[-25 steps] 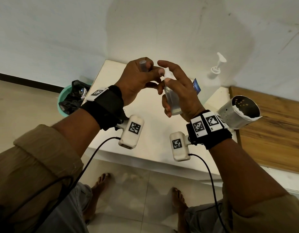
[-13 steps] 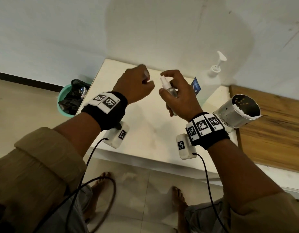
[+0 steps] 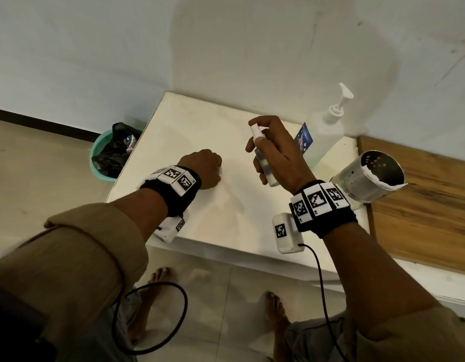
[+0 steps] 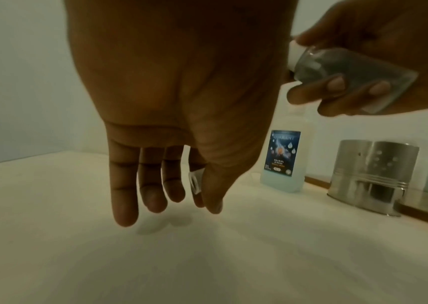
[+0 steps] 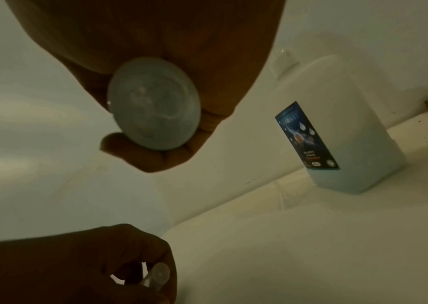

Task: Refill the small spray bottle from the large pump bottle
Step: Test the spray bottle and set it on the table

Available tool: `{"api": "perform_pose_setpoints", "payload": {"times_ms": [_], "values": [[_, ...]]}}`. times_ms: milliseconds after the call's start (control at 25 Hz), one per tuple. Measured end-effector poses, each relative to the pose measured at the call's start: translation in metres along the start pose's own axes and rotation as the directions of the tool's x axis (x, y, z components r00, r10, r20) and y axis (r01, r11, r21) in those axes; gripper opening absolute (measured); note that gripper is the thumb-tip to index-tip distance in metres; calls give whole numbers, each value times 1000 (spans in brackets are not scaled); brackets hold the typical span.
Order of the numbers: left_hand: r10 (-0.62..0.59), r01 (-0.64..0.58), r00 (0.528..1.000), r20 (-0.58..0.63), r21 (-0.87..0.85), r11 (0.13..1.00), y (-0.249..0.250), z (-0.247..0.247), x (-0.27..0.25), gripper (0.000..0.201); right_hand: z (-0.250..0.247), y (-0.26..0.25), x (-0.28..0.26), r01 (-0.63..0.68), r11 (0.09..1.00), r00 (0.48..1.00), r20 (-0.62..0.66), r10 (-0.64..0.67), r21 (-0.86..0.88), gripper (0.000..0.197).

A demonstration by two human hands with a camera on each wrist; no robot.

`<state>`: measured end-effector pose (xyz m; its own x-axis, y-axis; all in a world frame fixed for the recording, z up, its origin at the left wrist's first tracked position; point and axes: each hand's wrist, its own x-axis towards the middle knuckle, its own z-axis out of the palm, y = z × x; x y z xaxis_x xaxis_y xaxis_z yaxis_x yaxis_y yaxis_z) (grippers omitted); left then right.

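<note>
My right hand (image 3: 277, 154) grips the small clear spray bottle (image 3: 264, 163) above the white table, with the forefinger on its white nozzle (image 3: 255, 130). The right wrist view looks at the bottle's round base (image 5: 154, 103). My left hand (image 3: 204, 169) is low over the table, left of the bottle, and pinches a small clear cap (image 4: 195, 182) between thumb and forefinger; the cap (image 5: 159, 273) also shows in the right wrist view. The large pump bottle (image 3: 323, 134) with a blue label (image 4: 282, 153) stands at the table's back right corner, untouched.
A perforated metal cylinder (image 3: 375, 178) stands right of the pump bottle, at the edge of a wooden top (image 3: 422, 205). On the floor left of the table (image 3: 200, 121) is a teal bin (image 3: 95, 163) with a black bag. The wall runs close behind.
Both hands have come apart and dropped. The left hand went down to the table with the cap. The right hand has turned the bottle upright, its forefinger now on the nozzle.
</note>
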<state>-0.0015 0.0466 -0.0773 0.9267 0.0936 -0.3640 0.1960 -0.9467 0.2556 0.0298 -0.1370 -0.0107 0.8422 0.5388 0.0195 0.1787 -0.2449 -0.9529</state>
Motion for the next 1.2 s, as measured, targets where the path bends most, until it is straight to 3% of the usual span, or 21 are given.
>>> {"api": "perform_pose_setpoints", "payload": {"times_ms": [320,680,800,920,1080,1200], "values": [[51,-51,997,-53,13,999,2,8,1,21,-5,-1,3,32,984,999,-31,-27,177,31],[103,-133,990,-96,-400,907,11,7,5,23,-6,-4,4,42,960,997,-71,-23,276,32],[112,-144,988,-105,-385,912,15,10,3,32,-6,-5,4,42,964,997,-68,-25,263,32],[163,-178,984,-72,-396,901,17,14,4,29,-7,-6,3,42,971,997,-68,-27,234,32],[218,-247,969,-117,-433,867,18,13,2,21,-6,-3,4,40,983,997,-68,-28,180,31],[268,-280,960,-82,-313,908,17,15,2,18,-6,-1,4,35,992,997,-67,-27,118,32]]}}
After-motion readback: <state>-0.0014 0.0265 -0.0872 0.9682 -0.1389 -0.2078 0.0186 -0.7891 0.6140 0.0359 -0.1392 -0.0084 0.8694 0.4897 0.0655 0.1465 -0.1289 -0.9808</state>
